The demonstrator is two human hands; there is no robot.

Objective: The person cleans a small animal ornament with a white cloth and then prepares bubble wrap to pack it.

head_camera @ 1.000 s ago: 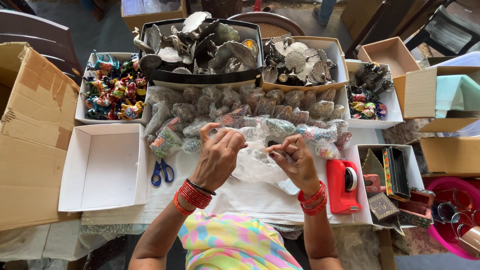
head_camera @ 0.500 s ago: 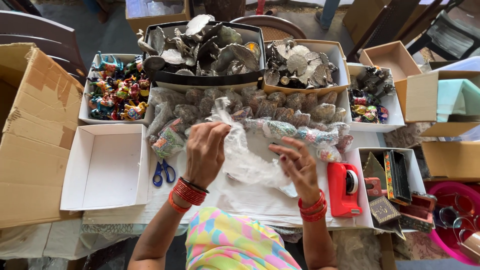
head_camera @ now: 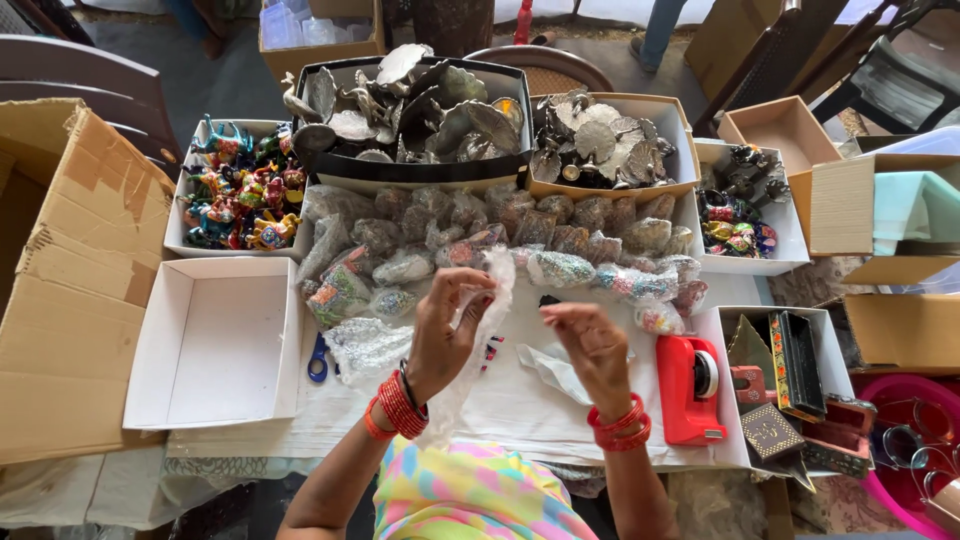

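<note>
My left hand (head_camera: 448,335) is raised over the white table cover (head_camera: 520,405) and grips a long strip of clear plastic wrap (head_camera: 492,285) that hangs down past my wrist. My right hand (head_camera: 597,348) is beside it, a short gap away, fingers curled. A small dark bit shows at its fingertips; whether it is pinched there is unclear. Red bangles sit on both wrists. A wrapped bundle (head_camera: 365,345) lies left of my left hand. A crumpled piece of clear wrap (head_camera: 552,368) lies under my right hand.
Several plastic-wrapped items (head_camera: 520,230) lie in rows behind my hands. An empty white box (head_camera: 215,340), blue scissors (head_camera: 318,360) and a cardboard carton (head_camera: 70,280) are on the left. A red tape dispenser (head_camera: 688,390) is on the right. Trays of metal pieces (head_camera: 420,100) and painted figurines (head_camera: 235,195) stand at the back.
Both hands held the plastic wrap spread between them. Now the right hand has come off it and the wrap hangs from the left hand alone.
</note>
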